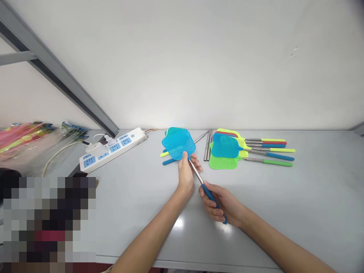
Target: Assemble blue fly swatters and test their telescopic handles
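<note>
Between both hands I hold a blue fly swatter (178,144) with a perforated head, a metal shaft and a blue grip. My left hand (187,172) pinches it at the base of the head, thumb on top. The fingers of my right hand (220,204) wrap round the blue grip. Behind the head, other swatter handles, one yellow-green (164,154) and one blue (168,162), lie partly hidden on the table. To the right rests a pile of several fly swatters (224,163) in green, blue, yellow and red, handles pointing right.
Loose metal tubes (208,146) lie between the two groups of swatters. A white power strip (113,149) with plugs and cables sits at the left on the grey table (313,204). Bagged colourful items (34,142) lie beyond the metal frame (62,72). A white wall (199,68) stands behind.
</note>
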